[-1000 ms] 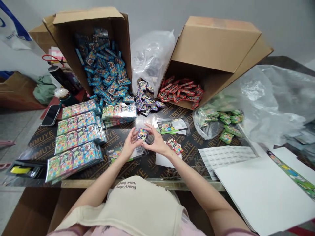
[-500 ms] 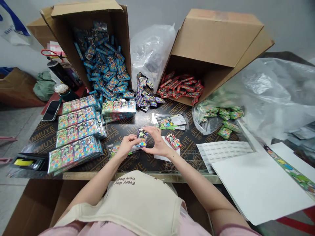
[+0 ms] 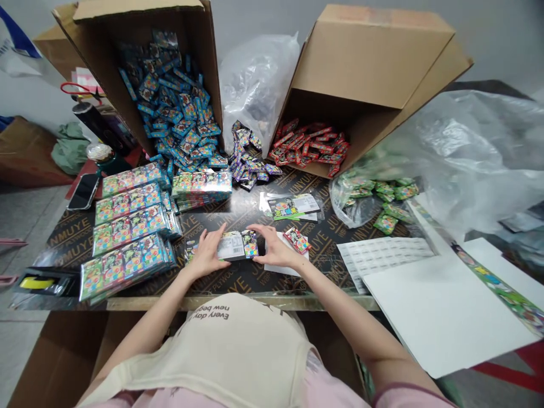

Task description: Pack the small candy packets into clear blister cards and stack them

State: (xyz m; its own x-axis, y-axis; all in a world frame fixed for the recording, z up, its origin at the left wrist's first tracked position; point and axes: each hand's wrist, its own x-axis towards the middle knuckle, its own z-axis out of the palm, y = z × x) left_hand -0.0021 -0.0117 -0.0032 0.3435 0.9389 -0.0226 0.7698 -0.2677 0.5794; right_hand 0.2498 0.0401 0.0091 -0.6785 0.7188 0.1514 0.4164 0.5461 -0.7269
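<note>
My left hand (image 3: 207, 253) and my right hand (image 3: 271, 247) rest on the dark table (image 3: 238, 218), one at each end of a flat clear packet (image 3: 232, 245). A small purple packet (image 3: 250, 243) lies at the packet's right end, under my right fingertips. Both hands press on the packet with their fingers curled over its edges. A small red packet (image 3: 297, 239) lies just right of my right hand on a white card (image 3: 280, 265).
Tipped boxes hold blue packets (image 3: 174, 107) and red packets (image 3: 310, 147); purple packets (image 3: 249, 156) spill from a plastic bag, green ones (image 3: 386, 198) from another. Filled sets (image 3: 127, 226) are stacked at left. Printed cards (image 3: 293, 205), a label sheet (image 3: 382, 255), white board (image 3: 442, 309), a phone (image 3: 83, 191).
Both hands came down from holding the purple packet in the air to the table, where it now lies in line with the flat clear packet.
</note>
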